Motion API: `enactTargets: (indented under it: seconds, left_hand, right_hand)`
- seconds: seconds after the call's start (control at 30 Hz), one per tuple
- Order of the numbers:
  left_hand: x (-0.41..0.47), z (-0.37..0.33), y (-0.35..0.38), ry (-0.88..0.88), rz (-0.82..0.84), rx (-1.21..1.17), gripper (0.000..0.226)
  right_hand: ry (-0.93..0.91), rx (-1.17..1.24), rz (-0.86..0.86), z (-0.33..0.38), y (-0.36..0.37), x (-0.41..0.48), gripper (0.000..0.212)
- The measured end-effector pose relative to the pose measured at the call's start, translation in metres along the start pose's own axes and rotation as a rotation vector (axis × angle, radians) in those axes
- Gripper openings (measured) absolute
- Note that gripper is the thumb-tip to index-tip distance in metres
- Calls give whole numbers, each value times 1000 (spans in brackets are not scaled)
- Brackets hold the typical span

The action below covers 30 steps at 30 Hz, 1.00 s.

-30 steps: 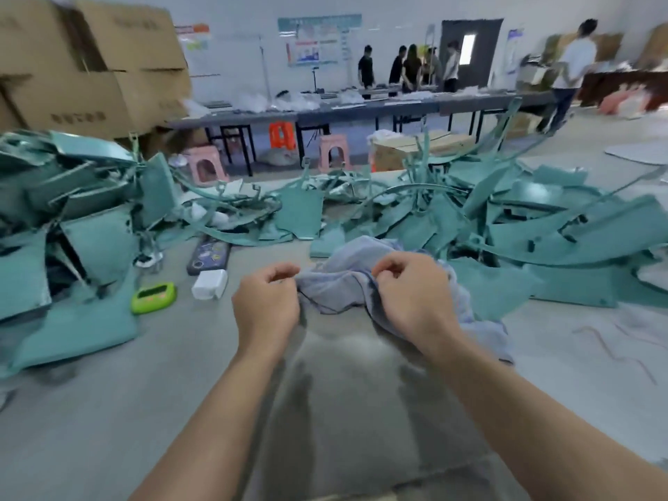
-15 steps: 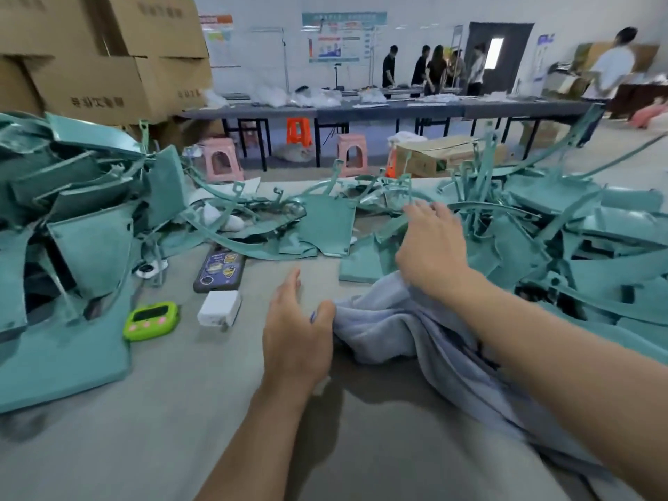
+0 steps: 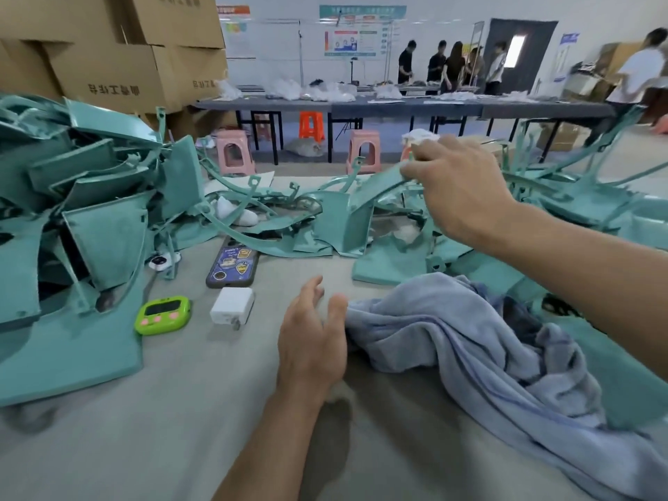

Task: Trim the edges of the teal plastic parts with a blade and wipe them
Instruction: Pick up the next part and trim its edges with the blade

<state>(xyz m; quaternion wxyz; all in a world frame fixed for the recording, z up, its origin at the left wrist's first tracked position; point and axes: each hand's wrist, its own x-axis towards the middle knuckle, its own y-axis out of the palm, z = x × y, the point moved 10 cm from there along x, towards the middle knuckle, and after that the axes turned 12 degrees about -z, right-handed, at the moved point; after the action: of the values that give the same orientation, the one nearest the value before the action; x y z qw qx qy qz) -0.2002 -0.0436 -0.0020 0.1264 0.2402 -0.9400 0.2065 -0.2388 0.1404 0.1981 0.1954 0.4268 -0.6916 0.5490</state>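
Pick-up step: teal part (image 3: 343,222), mid-pile, is pinched at its top edge by R hand (image 3: 459,189); L hand (image 3: 311,345) is held open, empty, beside cloth (image 3: 452,341); lift-out from tangle judged req'd next.

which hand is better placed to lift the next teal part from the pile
Right: the right hand pinches the teal part at its top edge; the left hand is open beside the blue cloth.

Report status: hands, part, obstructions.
Left hand open, beside the cloth. Right hand pinches top edge of a teal part. Phone and charger lie near, not blocking.
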Motion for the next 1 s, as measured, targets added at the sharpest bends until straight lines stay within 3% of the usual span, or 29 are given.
enactTargets:
  seconds: [0.1, 0.17, 0.27, 0.37, 0.47, 0.53, 0.6, 0.67, 0.73, 0.8, 0.83, 0.9, 1.0]
  left_hand:
    - [5, 7, -8, -216, -38, -301, 56]
    - [1, 13, 2, -461, 56, -613, 60]
    - [-7, -3, 15, -647, 241, -955, 70]
    - [-20, -9, 16, -832, 347, -1147, 58]
    - [-31, -1, 16, -945, 409, -1097, 57]
    - [-23, 10, 8, -911, 275, -1017, 43]
    - [-15, 19, 2, -884, 131, -956, 30]
    - [-13, 26, -1, -888, 53, -922, 23]
    - [-8, 31, -4, -897, -14, -962, 23]
    - [-2, 36, -5, -923, -80, -1037, 22]
    - [1, 37, -7, -936, -99, -1065, 20]
    - [1, 41, -8, -969, -94, -1084, 16]
    - [-6, 48, -11, -1039, -62, -1044, 17]
  right_hand:
    - [36, 25, -57, 41, -38, -13, 45]
    - [117, 91, 37, 66, -40, -39, 55]
    - [211, 172, 236, 99, -23, -84, 45]
    - [124, 316, 361, 143, -19, -122, 63]
    - [162, 567, 181, 153, -48, -132, 54]
    - [321, 610, -47, 119, -68, -134, 44]
    - [491, 566, -94, 76, -65, -145, 44]
    - [532, 488, 160, 51, -34, -164, 64]
    - [438, 418, 498, 51, -1, -185, 79]
    - [348, 388, 603, 55, 13, -192, 66]
    - [372, 434, 542, 53, 11, -187, 52]
    - [594, 598, 267, 26, -6, -175, 33]
    - [887, 566, -219, -45, -46, -183, 34]
